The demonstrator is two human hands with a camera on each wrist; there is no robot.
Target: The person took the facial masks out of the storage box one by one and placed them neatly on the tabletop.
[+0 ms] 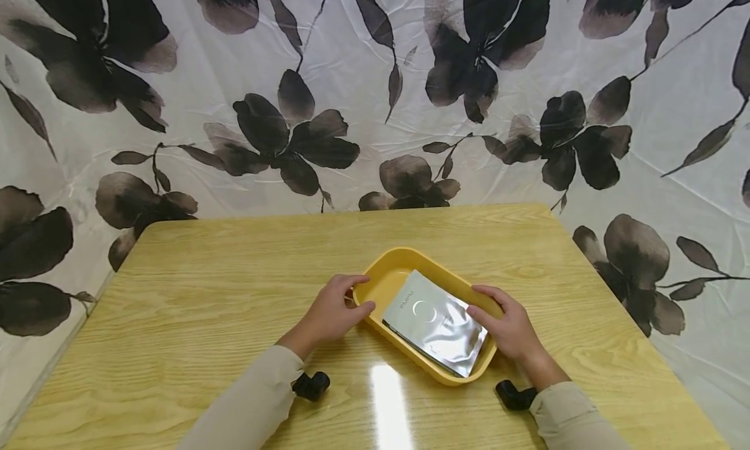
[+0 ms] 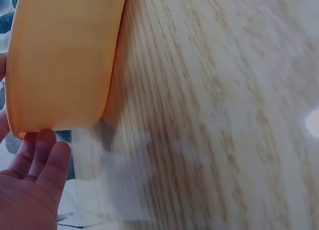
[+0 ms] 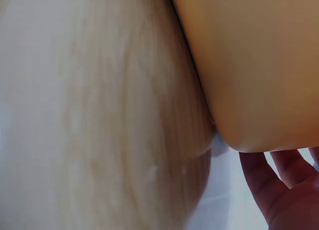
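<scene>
A yellow plastic tray sits at an angle on the table, holding a flat silver-and-pale sachet marked with a crescent. My left hand grips its left end, thumb over the near rim and index finger at the far corner. At the right end, my right hand holds the rim with the thumb reaching inside, over the sachet's edge. From the left wrist, fingertips show against the tray's outer wall. The right wrist view likewise has fingers at the tray's end wall.
The wood-grain table extends around the tray on all sides. Behind it hangs a white cloth printed with dark flowers. Black wrist devices sit below both hands, and a bright reflection lies on the near tabletop.
</scene>
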